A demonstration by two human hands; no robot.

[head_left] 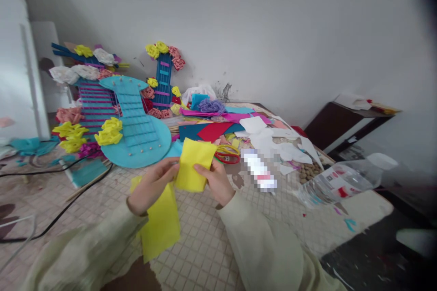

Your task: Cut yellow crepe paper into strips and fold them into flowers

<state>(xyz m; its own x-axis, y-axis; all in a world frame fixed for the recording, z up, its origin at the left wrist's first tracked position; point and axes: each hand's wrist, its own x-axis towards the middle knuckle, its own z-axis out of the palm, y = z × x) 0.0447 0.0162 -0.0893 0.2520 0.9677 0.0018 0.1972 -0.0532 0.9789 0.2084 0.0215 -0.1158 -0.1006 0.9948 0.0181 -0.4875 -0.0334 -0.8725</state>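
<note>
Yellow piece (pixel 194 163) at frame centre, between hands. Left hand (pixel 153 185) pinches left edge; right hand (pixel 218 181) grips right edge, thumb on face. Yellow sheet (pixel 160 229) lower left of centre, on table (pixel 201 236).

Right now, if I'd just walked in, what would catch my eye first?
Probably the bright yellow sheet in the middle, between the left hand and right hand. Next might be the big light-blue guitar shape behind and to the left, with yellow flowers at its left side. Then perhaps the clear plastic bottle toward the right of the view.
</note>
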